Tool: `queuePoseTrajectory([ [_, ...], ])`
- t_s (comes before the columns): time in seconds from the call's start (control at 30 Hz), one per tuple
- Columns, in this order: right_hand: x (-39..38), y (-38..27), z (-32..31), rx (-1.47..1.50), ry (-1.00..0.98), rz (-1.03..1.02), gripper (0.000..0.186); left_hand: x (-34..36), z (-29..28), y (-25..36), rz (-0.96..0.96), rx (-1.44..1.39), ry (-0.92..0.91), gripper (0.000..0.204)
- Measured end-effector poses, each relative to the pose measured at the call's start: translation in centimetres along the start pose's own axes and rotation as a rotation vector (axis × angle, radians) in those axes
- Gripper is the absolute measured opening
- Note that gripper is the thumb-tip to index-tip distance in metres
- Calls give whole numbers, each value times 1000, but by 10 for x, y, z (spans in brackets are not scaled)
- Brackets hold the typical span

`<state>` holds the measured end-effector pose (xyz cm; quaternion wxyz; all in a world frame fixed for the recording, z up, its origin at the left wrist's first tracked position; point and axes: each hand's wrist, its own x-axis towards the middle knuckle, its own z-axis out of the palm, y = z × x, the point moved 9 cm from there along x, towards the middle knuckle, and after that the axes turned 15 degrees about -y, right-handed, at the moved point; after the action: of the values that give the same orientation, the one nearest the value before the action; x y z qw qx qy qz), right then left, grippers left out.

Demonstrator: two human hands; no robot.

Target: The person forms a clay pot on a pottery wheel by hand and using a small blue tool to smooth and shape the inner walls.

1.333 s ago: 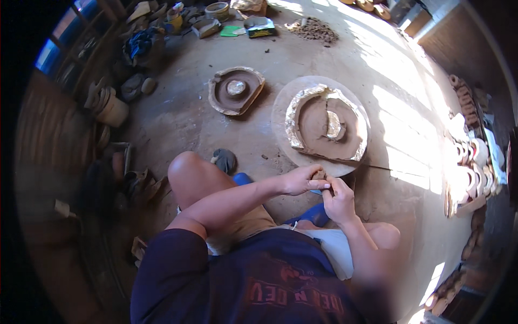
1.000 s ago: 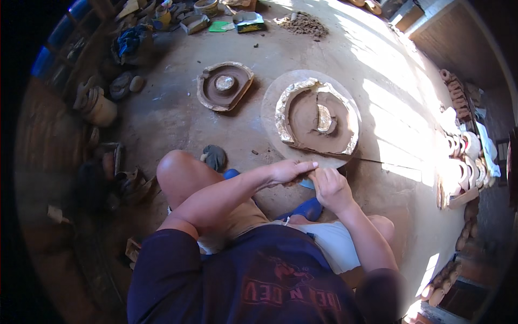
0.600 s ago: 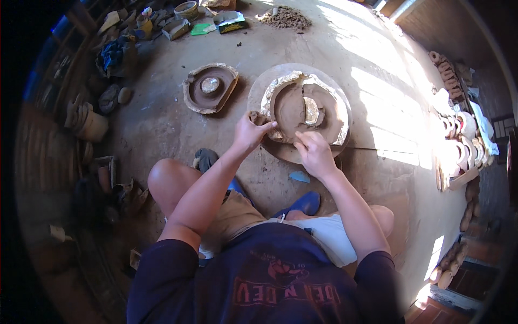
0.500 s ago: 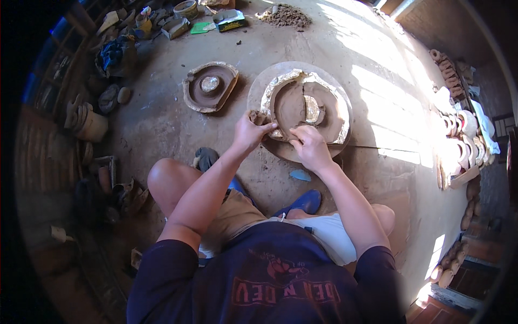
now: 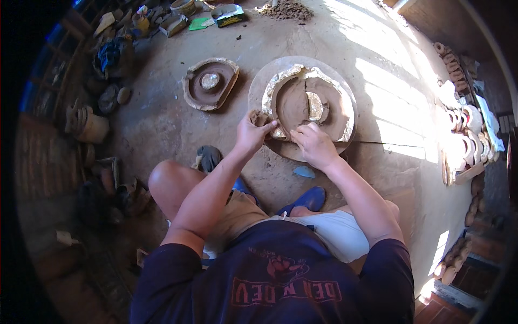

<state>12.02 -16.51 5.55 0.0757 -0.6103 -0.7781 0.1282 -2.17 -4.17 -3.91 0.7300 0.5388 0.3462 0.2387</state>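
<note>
In front of me a round plaster mold [image 5: 268,97] lined with brown clay [image 5: 290,102] lies on a round board [image 5: 259,81]. A crack-like seam runs down the clay, beside a pale raised centre [image 5: 315,106]. My left hand [image 5: 251,134] is closed around a lump of clay [image 5: 258,117], its thumb against the mold's near-left rim. At the near edge of the lining, my right hand [image 5: 315,144] has its fingers pinched together on clay; its fingertips are partly hidden. To the left, a smaller mold [image 5: 189,97] with clay inside and a pale round centre lies on the floor.
A blue scrap [image 5: 304,171] lies between the board and my feet. Beyond are a heap of crumbled clay [image 5: 286,11], a green packet [image 5: 200,23] and boxes. Pots [image 5: 90,127] line the left side; curved clay pieces [image 5: 473,121] stand along the right.
The whole view has shifted slightly. My left hand keeps the clay lump at the rim, and my right fingers still work the near edge, with only a small change of pose.
</note>
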Motion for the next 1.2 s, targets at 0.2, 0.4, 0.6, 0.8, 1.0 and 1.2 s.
queuePoseTrajectory([
  [0.2,-7,-3,-9,-158,-2,16,31,0,-5,-3,67,-54,19,41],
  [0.4,-24,7,-15,-282,28,74,33,3,-6,1,46,99,62,39],
  [0.6,-36,0,36,-212,-142,421,66,6,-6,-3,28,71,38,43],
  [0.8,-67,28,42,-38,-234,631,92,3,-1,1,43,-17,29,39],
  [1.0,-99,61,17,25,-270,802,89,-1,-10,4,34,62,71,33],
  [1.2,-105,72,-7,402,-70,832,87,-11,14,7,10,-18,32,30],
])
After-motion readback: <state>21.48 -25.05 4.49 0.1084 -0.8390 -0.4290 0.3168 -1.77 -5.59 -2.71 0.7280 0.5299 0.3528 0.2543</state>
